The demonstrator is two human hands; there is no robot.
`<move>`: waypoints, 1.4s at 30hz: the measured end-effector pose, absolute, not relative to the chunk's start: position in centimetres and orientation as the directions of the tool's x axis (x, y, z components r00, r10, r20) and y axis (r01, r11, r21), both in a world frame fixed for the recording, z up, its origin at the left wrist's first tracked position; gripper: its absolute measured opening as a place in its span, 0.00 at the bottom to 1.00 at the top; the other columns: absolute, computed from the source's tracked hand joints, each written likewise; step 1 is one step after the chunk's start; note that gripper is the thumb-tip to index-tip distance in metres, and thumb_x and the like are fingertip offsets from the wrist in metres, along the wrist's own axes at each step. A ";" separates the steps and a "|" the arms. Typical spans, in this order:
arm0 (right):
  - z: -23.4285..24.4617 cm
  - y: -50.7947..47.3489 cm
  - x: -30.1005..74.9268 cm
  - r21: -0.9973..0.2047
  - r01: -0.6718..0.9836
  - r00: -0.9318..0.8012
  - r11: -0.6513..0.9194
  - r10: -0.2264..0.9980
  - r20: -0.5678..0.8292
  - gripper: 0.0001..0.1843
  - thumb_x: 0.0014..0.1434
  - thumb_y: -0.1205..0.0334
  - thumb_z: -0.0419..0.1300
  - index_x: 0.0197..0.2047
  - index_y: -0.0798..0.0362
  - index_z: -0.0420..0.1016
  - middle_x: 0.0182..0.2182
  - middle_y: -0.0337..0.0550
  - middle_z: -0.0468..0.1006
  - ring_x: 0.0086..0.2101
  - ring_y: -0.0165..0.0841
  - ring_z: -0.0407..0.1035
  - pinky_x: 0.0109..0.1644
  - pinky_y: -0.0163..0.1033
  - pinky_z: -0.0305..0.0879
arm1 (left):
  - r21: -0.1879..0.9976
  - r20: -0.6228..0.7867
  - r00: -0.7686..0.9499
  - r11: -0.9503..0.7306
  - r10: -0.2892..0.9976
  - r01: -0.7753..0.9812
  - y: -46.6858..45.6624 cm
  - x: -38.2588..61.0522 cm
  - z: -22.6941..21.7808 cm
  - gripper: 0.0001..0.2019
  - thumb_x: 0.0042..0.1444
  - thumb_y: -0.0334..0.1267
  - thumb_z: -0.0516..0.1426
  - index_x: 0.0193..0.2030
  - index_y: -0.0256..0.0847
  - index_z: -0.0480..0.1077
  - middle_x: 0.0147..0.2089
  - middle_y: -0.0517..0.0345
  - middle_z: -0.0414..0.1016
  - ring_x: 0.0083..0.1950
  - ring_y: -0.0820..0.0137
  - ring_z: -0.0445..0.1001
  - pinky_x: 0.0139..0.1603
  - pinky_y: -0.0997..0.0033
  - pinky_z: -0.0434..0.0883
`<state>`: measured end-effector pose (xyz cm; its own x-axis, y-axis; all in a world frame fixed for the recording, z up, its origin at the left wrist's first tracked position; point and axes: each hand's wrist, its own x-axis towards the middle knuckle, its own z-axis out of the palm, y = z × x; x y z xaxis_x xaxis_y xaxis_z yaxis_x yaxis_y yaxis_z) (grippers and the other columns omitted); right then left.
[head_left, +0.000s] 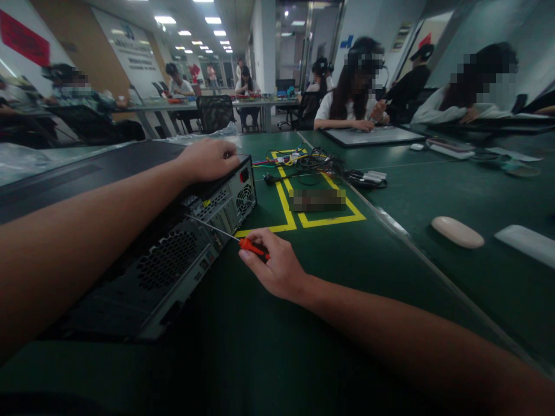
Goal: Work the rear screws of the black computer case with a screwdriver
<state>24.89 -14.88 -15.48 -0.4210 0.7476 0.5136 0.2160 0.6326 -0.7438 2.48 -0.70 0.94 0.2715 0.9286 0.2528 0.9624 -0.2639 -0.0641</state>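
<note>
- The right hand [277, 266] has its fingers closed round a screwdriver's [255, 247] orange handle; the shaft points left to the back of a computer case [171, 257]; tip contact is unclear;
- The left hand [210, 160] rests on top of the case, near its far corner; I cannot tell whether the fingers grip;
- The case lies at left on the green table [251, 341]; cables [321, 162] lie beyond, to the right

The left hand [212, 159] and right hand [280, 267] are bare, like both forearms [390, 326], which narrow toward the wrists [307, 290].
</note>
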 end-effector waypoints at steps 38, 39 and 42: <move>-15.6 -14.8 24.8 -0.739 0.185 -0.406 0.648 0.735 0.543 0.11 0.77 0.50 0.65 0.54 0.46 0.75 0.47 0.45 0.87 0.45 0.40 0.82 0.53 0.49 0.80 | -0.111 0.193 0.241 -0.223 0.951 0.968 -1.2 3.1 1.3 0.23 0.71 0.49 0.50 0.52 0.43 0.84 0.50 0.41 0.87 0.53 0.47 0.82 0.53 0.53 0.73; -15.6 -14.7 24.8 -0.740 0.184 -0.405 0.647 0.736 0.543 0.11 0.77 0.50 0.65 0.54 0.46 0.75 0.47 0.45 0.88 0.45 0.41 0.83 0.53 0.49 0.80 | -0.103 0.199 0.241 -0.224 0.950 0.969 -1.2 3.1 1.3 0.22 0.71 0.50 0.51 0.52 0.43 0.84 0.50 0.42 0.87 0.53 0.48 0.82 0.54 0.53 0.73; -15.6 -14.7 24.8 -0.742 0.179 -0.401 0.646 0.736 0.545 0.12 0.77 0.49 0.65 0.54 0.46 0.76 0.47 0.45 0.88 0.45 0.40 0.83 0.53 0.49 0.80 | -0.070 0.212 0.242 -0.232 0.947 0.970 -1.1 2.9 1.3 0.21 0.69 0.51 0.53 0.50 0.44 0.85 0.49 0.43 0.87 0.52 0.48 0.82 0.56 0.53 0.73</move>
<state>24.77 -14.73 -15.63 -0.4007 0.7364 0.5450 0.1792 0.6464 -0.7417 2.93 -1.13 1.25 0.2423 0.9468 0.2118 0.9700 -0.2325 -0.0705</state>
